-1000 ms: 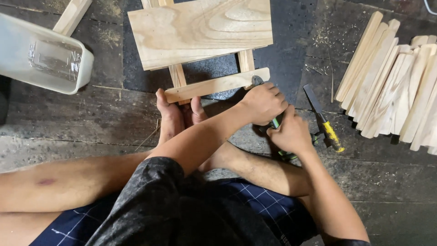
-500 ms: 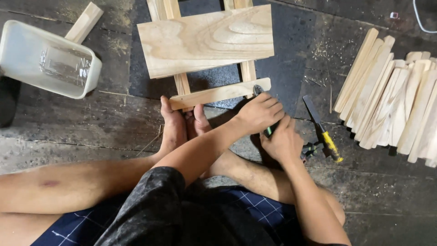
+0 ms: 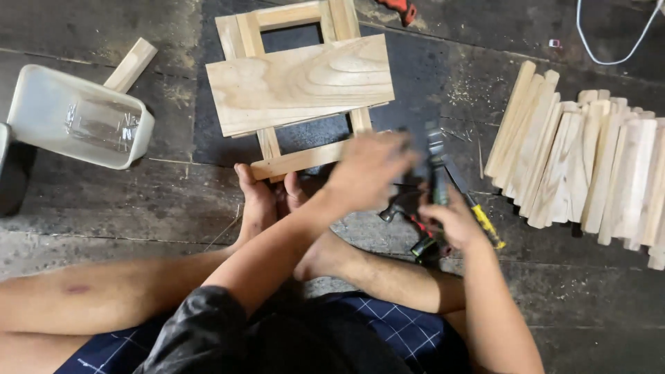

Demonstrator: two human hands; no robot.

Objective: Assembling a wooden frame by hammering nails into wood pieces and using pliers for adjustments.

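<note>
Head view, looking down over crossed legs on dark plank floor (image 3: 104, 208). Left hand (image 3: 370, 170) blurred, fingers loosely spread, hovering by near right corner of wooden frame (image 3: 298, 159); cannot tell whether touching. Right hand (image 3: 450, 221) clamped around handle of hammer (image 3: 424, 208), just right of frame. Wide wooden board (image 3: 301, 83) lying across frame. Bare feet (image 3: 267, 197) pressed against frame's near rail. Stack of wooden slats (image 3: 589, 166) well right, yellow-handled tool (image 3: 481, 215) between. White plastic tub (image 3: 76, 118) far left. Bare floor open between tub and frame.
</note>
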